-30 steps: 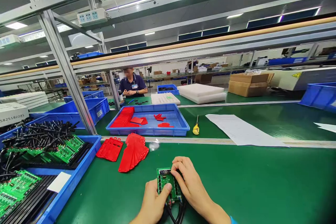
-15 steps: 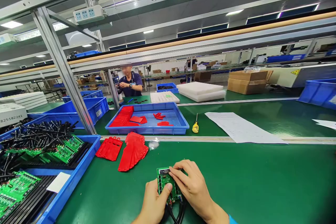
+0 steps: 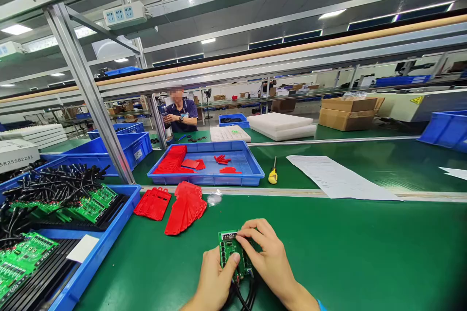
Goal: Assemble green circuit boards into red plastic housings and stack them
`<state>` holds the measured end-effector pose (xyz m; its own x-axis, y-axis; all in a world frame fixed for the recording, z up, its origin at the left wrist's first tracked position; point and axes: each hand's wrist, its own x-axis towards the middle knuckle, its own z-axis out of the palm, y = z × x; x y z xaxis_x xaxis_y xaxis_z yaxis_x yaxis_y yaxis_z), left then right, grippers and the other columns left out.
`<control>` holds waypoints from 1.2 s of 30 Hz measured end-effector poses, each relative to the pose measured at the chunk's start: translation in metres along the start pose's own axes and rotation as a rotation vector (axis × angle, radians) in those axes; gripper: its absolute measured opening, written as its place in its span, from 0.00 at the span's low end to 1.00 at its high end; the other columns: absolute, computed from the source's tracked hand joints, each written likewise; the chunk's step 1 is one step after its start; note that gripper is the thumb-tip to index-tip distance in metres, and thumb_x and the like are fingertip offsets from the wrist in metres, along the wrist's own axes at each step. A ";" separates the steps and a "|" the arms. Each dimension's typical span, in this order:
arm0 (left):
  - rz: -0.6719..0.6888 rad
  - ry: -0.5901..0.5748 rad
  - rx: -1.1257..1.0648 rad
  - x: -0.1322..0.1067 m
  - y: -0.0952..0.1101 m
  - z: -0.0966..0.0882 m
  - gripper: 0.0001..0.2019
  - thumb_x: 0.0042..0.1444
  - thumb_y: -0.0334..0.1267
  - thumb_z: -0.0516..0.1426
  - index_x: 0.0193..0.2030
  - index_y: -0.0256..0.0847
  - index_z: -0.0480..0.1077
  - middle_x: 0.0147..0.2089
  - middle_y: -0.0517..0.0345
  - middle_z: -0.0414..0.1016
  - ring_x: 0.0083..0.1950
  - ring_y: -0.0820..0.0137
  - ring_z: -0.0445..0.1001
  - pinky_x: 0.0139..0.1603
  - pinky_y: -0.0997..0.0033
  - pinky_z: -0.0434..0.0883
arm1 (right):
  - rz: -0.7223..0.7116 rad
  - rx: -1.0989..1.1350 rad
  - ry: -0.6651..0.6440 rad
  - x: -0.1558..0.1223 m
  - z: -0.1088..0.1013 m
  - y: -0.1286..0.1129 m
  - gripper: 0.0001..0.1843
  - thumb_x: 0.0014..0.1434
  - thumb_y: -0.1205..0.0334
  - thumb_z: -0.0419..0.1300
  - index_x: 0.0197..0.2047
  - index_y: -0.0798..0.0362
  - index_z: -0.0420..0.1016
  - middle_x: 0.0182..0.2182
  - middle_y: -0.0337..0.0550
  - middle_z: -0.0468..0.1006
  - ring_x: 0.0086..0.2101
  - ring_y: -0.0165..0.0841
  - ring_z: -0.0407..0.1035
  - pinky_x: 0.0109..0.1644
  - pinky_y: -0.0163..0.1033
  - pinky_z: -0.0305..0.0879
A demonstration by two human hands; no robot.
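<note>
A green circuit board (image 3: 229, 249) with a small dark digit display (image 3: 229, 236) along its top edge is tilted up above the bench. My left hand (image 3: 215, 277) grips it from the left, thumb pressed on its face. My right hand (image 3: 268, 257) is closed in a pinch, thumb and forefinger meeting at the right end of the display; anything between those fingertips is too small to make out. Black cables (image 3: 245, 296) hang from the board's lower edge, between my wrists.
Red plates (image 3: 185, 209) lie fanned beyond my hands, beside a small clear plastic bag (image 3: 214, 198). Farther back are a blue tray (image 3: 241, 155) of red parts, a yellow screwdriver (image 3: 273, 175) and paper (image 3: 339, 177). Boards with cables fill a blue bin (image 3: 105, 248) at left. A co-worker (image 3: 182, 114) sits opposite.
The fingers of my right hand have bent and bunched a little more at the display's end, knuckles slightly higher. My left hand and the board stay almost in place. The view has shifted slightly.
</note>
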<state>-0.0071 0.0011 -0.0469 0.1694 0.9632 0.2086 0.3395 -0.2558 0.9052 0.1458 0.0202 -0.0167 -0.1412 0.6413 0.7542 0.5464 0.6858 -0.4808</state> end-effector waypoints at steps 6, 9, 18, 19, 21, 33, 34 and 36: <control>0.034 -0.020 0.027 -0.002 0.006 -0.001 0.22 0.59 0.52 0.49 0.30 0.33 0.71 0.25 0.57 0.68 0.27 0.73 0.60 0.28 0.75 0.58 | 0.083 -0.010 -0.044 0.002 0.002 0.000 0.07 0.64 0.66 0.51 0.33 0.51 0.66 0.35 0.45 0.69 0.40 0.40 0.62 0.42 0.46 0.61; -0.009 -0.025 -0.066 0.000 0.006 -0.001 0.22 0.58 0.53 0.50 0.31 0.33 0.70 0.26 0.55 0.70 0.27 0.71 0.64 0.29 0.75 0.62 | 0.056 -0.034 -0.089 0.002 0.003 -0.006 0.08 0.64 0.67 0.48 0.34 0.52 0.64 0.37 0.46 0.67 0.41 0.40 0.61 0.44 0.47 0.60; -0.280 -0.056 -0.540 0.012 0.002 -0.008 0.27 0.47 0.59 0.58 0.36 0.32 0.69 0.25 0.54 0.73 0.22 0.71 0.69 0.25 0.71 0.68 | 0.302 0.360 -0.276 0.026 0.001 -0.002 0.11 0.66 0.58 0.45 0.33 0.51 0.60 0.30 0.41 0.69 0.32 0.33 0.66 0.37 0.38 0.63; -0.297 -0.050 -0.560 0.012 0.002 -0.009 0.28 0.46 0.60 0.59 0.36 0.32 0.69 0.25 0.53 0.73 0.22 0.71 0.69 0.25 0.71 0.69 | 0.348 0.347 -0.296 0.034 0.006 0.009 0.10 0.65 0.58 0.46 0.32 0.51 0.60 0.28 0.40 0.70 0.30 0.33 0.66 0.36 0.38 0.64; -0.357 -0.028 -0.597 0.013 0.000 -0.012 0.29 0.44 0.61 0.59 0.36 0.31 0.68 0.25 0.52 0.74 0.22 0.70 0.70 0.24 0.71 0.69 | 0.414 0.291 -0.335 0.052 0.021 0.034 0.07 0.61 0.61 0.49 0.33 0.52 0.62 0.26 0.39 0.71 0.29 0.33 0.69 0.36 0.37 0.65; -0.421 0.094 -0.664 0.020 -0.002 -0.018 0.33 0.40 0.62 0.61 0.40 0.30 0.69 0.29 0.49 0.76 0.22 0.69 0.71 0.22 0.71 0.68 | 0.571 -0.030 -0.468 0.097 0.092 0.101 0.10 0.58 0.59 0.62 0.32 0.57 0.69 0.28 0.37 0.71 0.30 0.31 0.67 0.38 0.40 0.64; -0.424 0.100 -0.674 0.020 0.000 -0.019 0.33 0.40 0.61 0.62 0.40 0.30 0.69 0.29 0.49 0.76 0.22 0.69 0.71 0.22 0.71 0.68 | 0.586 -0.030 -0.450 0.097 0.090 0.101 0.10 0.56 0.59 0.63 0.33 0.57 0.69 0.28 0.38 0.71 0.30 0.32 0.67 0.38 0.39 0.63; -0.430 0.101 -0.696 0.019 0.004 -0.020 0.33 0.40 0.60 0.63 0.40 0.29 0.69 0.30 0.48 0.76 0.23 0.70 0.71 0.23 0.72 0.68 | 0.616 0.003 -0.419 0.096 0.082 0.098 0.11 0.54 0.59 0.64 0.32 0.55 0.68 0.27 0.39 0.71 0.30 0.32 0.66 0.35 0.37 0.60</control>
<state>-0.0211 0.0199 -0.0319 0.0599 0.9766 -0.2067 -0.3015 0.2150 0.9289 0.1179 0.1774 -0.0285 -0.1129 0.9870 0.1144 0.6263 0.1601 -0.7630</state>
